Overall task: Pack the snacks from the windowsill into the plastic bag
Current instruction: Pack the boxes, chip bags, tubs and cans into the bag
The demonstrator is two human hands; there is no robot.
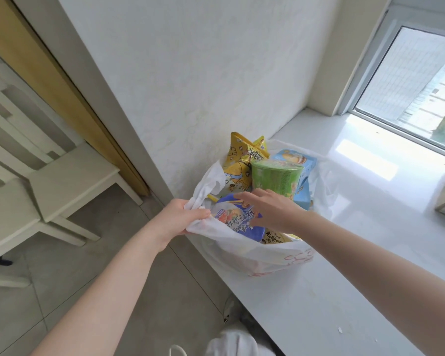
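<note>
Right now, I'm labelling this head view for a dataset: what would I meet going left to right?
White chair → left hand gripping the rim of the plastic bag → right hand → window. The snacks overlap the right hand, so they are left out.

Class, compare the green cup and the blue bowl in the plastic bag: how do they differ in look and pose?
The green cup is tall and narrow; the blue bowl looks wider and flatter. The cup stands upright; the bowl is tilted, with its lid towards the camera. The right hand rests on the bowl, not on the cup. Both sit inside the plastic bag.
</note>
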